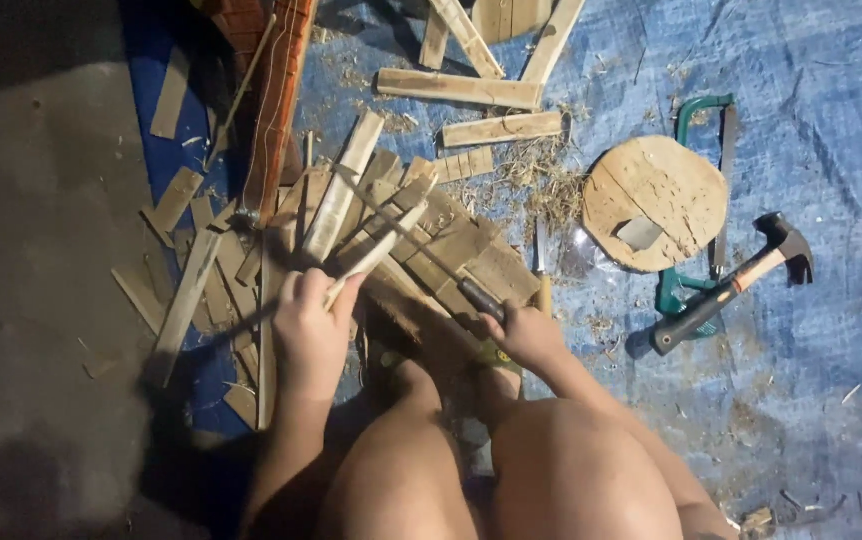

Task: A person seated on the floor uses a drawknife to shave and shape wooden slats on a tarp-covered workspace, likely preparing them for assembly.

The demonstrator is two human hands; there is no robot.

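work surface: a blue tarpaulin [801, 60] spread on a dark grey floor [31, 200], littered with wood shavings and fibres. lighting is dim at the left side.

left hand [309, 322]: closed in a fist around the lower end of a thin pale bamboo strip [379, 248], which slants up and to the right over a pile of split bamboo slats [451, 245].

right hand [526, 335]: closed around the dark handle of a long-bladed knife [401, 232]; the blade runs up and to the left and crosses the strip.

adjacent items: a round wooden disc [656, 200] lies to the right of the pile, over a green-framed hacksaw [701, 190]. a claw hammer [736, 285] lies just beside the disc, lower right. loose slats [459, 88] lie near the top edge. no packages, labels or signs are visible.
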